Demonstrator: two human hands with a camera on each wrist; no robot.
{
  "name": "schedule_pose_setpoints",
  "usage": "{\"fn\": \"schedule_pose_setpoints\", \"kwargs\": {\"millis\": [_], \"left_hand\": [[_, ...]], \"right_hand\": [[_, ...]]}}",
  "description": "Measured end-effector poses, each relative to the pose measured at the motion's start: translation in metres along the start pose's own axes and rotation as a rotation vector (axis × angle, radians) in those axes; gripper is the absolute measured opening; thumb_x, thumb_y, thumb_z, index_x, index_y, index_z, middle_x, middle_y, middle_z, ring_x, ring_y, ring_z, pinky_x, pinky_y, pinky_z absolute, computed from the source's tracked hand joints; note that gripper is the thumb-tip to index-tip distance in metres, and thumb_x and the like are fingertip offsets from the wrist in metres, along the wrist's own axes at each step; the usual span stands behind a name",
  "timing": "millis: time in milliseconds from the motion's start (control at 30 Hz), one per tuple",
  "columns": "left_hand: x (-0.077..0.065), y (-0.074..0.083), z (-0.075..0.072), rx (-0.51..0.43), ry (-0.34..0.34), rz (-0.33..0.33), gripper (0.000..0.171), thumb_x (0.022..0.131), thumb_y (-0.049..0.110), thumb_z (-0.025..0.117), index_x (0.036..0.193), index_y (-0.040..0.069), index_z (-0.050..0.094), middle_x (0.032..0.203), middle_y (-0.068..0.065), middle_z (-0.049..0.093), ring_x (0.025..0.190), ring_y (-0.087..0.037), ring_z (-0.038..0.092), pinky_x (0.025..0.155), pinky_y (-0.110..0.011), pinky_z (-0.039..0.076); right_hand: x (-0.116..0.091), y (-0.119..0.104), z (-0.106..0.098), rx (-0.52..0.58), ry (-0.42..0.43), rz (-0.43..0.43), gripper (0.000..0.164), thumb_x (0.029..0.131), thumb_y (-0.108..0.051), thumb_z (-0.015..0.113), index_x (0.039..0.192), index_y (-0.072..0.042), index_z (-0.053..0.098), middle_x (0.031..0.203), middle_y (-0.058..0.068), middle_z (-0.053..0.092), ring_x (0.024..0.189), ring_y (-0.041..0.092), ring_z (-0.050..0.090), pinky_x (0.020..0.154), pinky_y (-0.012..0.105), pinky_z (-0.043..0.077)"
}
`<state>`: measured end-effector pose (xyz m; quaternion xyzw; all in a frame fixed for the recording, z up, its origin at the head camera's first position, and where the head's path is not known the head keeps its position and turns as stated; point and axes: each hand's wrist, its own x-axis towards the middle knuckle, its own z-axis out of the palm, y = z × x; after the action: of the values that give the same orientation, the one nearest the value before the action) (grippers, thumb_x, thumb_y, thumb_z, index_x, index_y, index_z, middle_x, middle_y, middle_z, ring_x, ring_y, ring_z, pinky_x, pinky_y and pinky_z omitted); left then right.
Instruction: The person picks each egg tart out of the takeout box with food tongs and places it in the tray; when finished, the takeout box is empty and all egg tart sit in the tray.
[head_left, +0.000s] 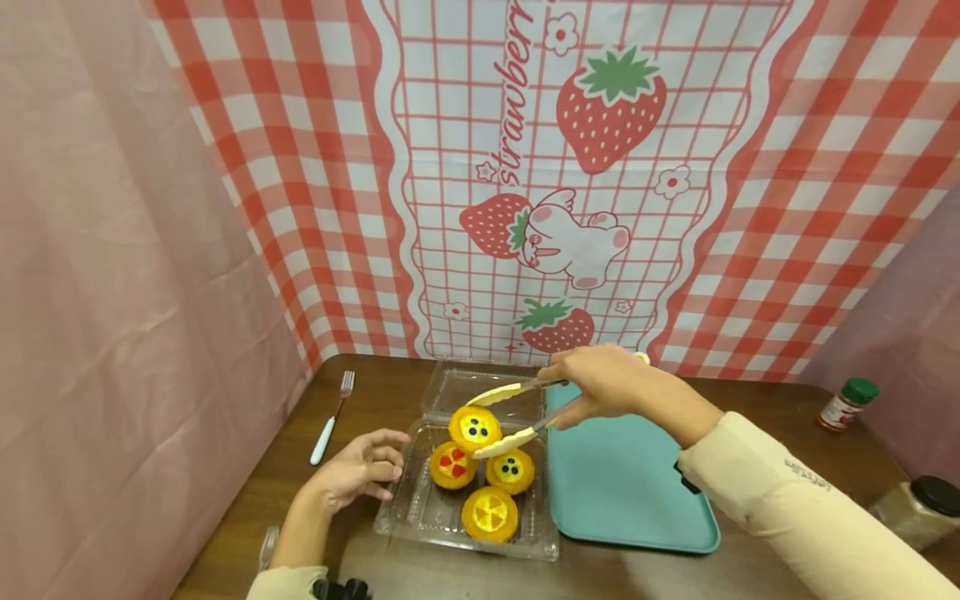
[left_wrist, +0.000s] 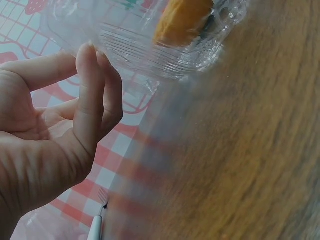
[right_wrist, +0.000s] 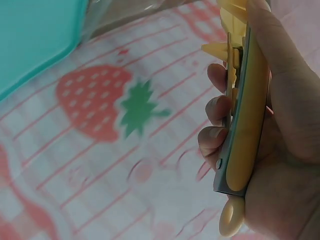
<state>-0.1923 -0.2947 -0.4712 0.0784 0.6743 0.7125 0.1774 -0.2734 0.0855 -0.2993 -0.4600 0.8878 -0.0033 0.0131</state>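
Observation:
My right hand (head_left: 600, 382) grips a pair of tongs (right_wrist: 245, 115) with pale yellow tips and yellow handle pads. Its tips lie on either side of a blueberry-topped tart (head_left: 475, 427); whether they press on it I cannot tell. That tart is at the back of a clear plastic container (head_left: 427, 517). With it are a strawberry-topped tart (head_left: 453, 465), another blueberry tart (head_left: 510, 472) and a tart with yellow wedges (head_left: 490, 515). My left hand (head_left: 360, 471) is at the container's left rim, fingers loosely bent, fingertips at or very near the plastic.
The container's lid (head_left: 487, 387) lies folded back behind it. Right of the container is a teal tray (head_left: 630, 492). A white-handled fork (head_left: 324, 440) lies at the left, another fork (head_left: 267, 546) nearer. A green-capped bottle (head_left: 847, 404) and a black-lidded jar (head_left: 918, 508) stand far right.

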Motion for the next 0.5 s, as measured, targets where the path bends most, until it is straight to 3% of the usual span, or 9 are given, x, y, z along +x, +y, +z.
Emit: {"fn": "schedule_pose_setpoints", "kwargs": {"millis": [500], "left_hand": [[0.0,-0.001,-0.001,-0.004,-0.025,0.015,0.06,0.085,-0.006,0.062,0.137,-0.013,0.033,0.093,-0.007,0.057,0.078,-0.012,0.059,0.058,-0.027,0.058]], "right_hand": [[-0.072,0.081,-0.016,-0.025,0.062,0.226,0.073,0.07,-0.064,0.08,0.119,-0.01,0.072,0.103,-0.001,0.071,0.086,0.017,0.066,0.065,0.038,0.059]]}}
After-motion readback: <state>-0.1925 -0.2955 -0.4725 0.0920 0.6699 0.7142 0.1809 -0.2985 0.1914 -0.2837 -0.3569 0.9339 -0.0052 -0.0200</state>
